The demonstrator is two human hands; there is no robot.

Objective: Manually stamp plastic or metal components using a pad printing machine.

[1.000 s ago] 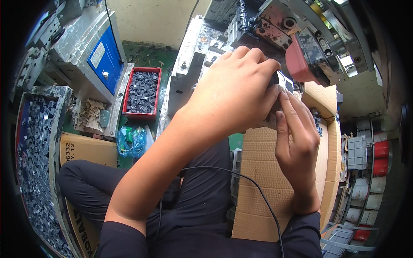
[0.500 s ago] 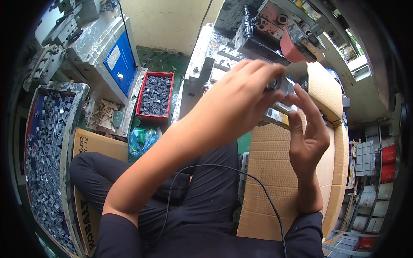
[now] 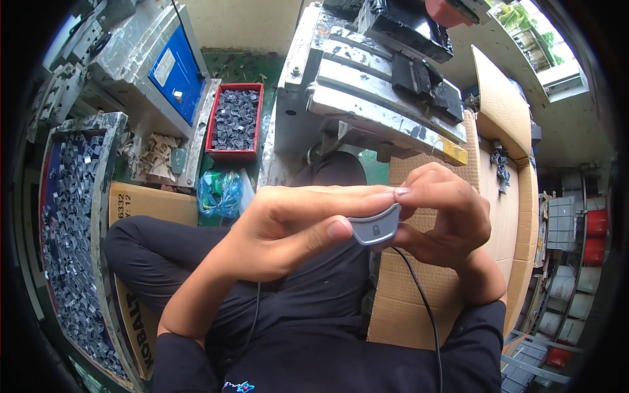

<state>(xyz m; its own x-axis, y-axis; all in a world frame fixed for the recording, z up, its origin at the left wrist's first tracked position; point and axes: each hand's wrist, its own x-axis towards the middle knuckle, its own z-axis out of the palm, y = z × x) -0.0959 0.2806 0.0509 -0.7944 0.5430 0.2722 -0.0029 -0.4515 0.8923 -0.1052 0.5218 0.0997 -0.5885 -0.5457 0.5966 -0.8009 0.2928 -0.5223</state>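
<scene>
A small curved grey plastic piece [image 3: 375,226] with a padlock symbol on its face is held over my lap. My left hand [image 3: 288,232] pinches it from the left, thumb against its side and fingers stretched along its upper edge. My right hand [image 3: 445,216] grips it from the right with curled fingertips. A black cable [image 3: 426,301] runs down beneath both hands. Beyond them is a stained metal machine bed [image 3: 357,105] with black blocks on top.
Left are a long tray [image 3: 101,275] of grey parts, a flattened carton [image 3: 154,206] and a metal unit with a blue panel [image 3: 167,69]. A red bin [image 3: 232,154] and blue plastic bag [image 3: 219,193] lie ahead. Cardboard [image 3: 400,314] and red-and-white containers [image 3: 596,245] stand right.
Both hands have come down and back from the machine to above my lap, bringing out the grey piece. The right fingers, spread half a second ago, now grip it. The machine bed is uncovered.
</scene>
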